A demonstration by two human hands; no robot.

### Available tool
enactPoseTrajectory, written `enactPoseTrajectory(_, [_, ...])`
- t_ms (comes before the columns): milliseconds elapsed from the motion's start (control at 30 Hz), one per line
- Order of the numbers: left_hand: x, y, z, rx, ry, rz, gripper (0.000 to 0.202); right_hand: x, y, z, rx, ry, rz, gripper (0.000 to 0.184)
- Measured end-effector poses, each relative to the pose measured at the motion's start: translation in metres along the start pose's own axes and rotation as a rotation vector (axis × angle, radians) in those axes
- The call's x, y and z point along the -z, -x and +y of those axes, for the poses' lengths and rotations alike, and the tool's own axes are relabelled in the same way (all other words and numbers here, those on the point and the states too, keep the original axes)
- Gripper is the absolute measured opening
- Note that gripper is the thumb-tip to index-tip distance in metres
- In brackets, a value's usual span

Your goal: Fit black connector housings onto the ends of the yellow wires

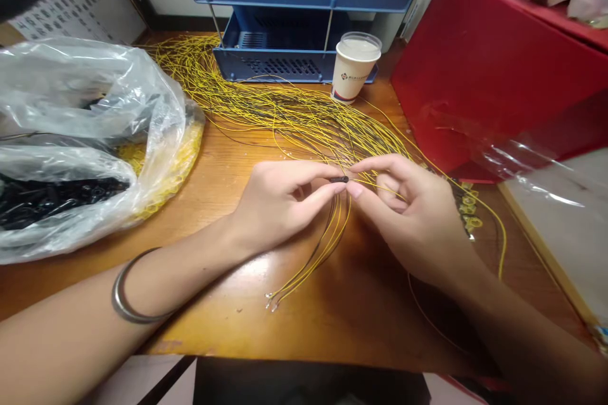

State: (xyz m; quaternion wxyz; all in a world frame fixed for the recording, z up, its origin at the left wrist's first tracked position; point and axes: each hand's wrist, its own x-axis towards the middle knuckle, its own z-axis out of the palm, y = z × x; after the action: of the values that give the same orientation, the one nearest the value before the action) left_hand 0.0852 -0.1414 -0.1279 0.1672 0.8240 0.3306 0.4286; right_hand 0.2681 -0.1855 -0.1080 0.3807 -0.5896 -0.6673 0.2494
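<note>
Over the wooden table, my left hand (pixel 285 199) is closed in a pinch on a small black connector (pixel 339 179). Touching its right end is my right hand (pixel 415 212), with thumb and index finger pinched around a thin yellow wire (pixel 387 188). The exact point where wire meets connector is hidden by the fingertips. Below the hands, several loose yellow and dark wires (pixel 327 243) curve toward the table's front, with bare metal terminals (pixel 272 304) at their ends. A long bundle of yellow and black wires (pixel 304 114) lies behind both hands.
At left, a clear plastic bag (pixel 164 139) holds black parts and yellow pieces. Behind the bundle stand a blue desk tray (pixel 285 66) and a lidded paper cup (pixel 354 69). A red box (pixel 479 69) occupies the right, near small yellow coiled pieces (pixel 470 209).
</note>
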Motion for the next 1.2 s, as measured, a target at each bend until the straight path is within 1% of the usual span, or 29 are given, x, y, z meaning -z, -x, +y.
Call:
enactPoseTrajectory(100, [-0.0002, 0.0001, -0.0003, 0.016, -0.002, 0.015, 0.010, -0.0002, 0.0009, 0.0015, -0.059, -0.035, -0.049, 0.023])
enactPoseTrajectory(200, [0.0000, 0.0004, -0.0002, 0.039, 0.000, 0.009, 0.011, 0.0003, 0.0023, 0.0025, -0.127, -0.144, -0.106, 0.014])
enactPoseTrajectory(267, [0.0002, 0.0009, 0.0000, 0.060, 0.007, 0.003, 0.012, 0.0012, 0.0030, 0.0029, -0.146, -0.176, -0.115, 0.010])
enactPoseTrajectory(400, [0.0004, 0.0018, 0.0010, 0.093, 0.025, 0.010, 0.012, 0.0024, 0.0034, 0.0025, -0.136, -0.164, -0.102, 0.015])
enactPoseTrajectory(600, [0.0003, 0.0017, 0.0014, 0.094, 0.017, 0.017, 0.013, 0.0000, 0.0023, 0.0031, -0.108, -0.193, -0.094, 0.015])
enactPoseTrajectory(900, [0.0005, 0.0017, 0.0007, 0.083, -0.009, -0.003, 0.012, -0.0002, 0.0013, 0.0004, -0.066, -0.119, -0.010, 0.014])
enactPoseTrajectory(1200, [0.0004, 0.0017, 0.0011, 0.081, -0.007, 0.009, 0.012, -0.0001, 0.0010, -0.0001, -0.054, -0.058, 0.017, 0.013])
